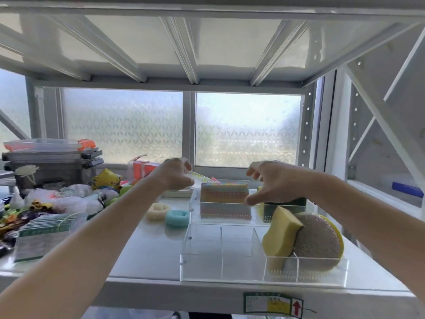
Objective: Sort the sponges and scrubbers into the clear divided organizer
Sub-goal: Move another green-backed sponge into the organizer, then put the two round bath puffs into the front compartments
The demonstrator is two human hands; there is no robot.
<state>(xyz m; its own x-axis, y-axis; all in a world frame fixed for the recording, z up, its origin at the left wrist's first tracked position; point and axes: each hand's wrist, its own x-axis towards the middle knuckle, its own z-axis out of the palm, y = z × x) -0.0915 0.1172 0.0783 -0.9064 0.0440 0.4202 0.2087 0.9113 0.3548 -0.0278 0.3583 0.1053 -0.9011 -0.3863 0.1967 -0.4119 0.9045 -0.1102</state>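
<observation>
Below right hand spread fingers: rainbow scrubber in organizer, untouched

Just below the right hand's fingers, the rectangular sponge carries fine rainbow rows of pink, yellow, green and blue dots. Nearer than those fingers, the yellow sponge leans beside a round scrubber with a speckled, glittery tan face and yellow backing. Under the right hand sits a dark green scouring pad. Below the left hand's fingers lie a cream ring scrubber and a turquoise one. The organizer is clear, the shelf white.
</observation>
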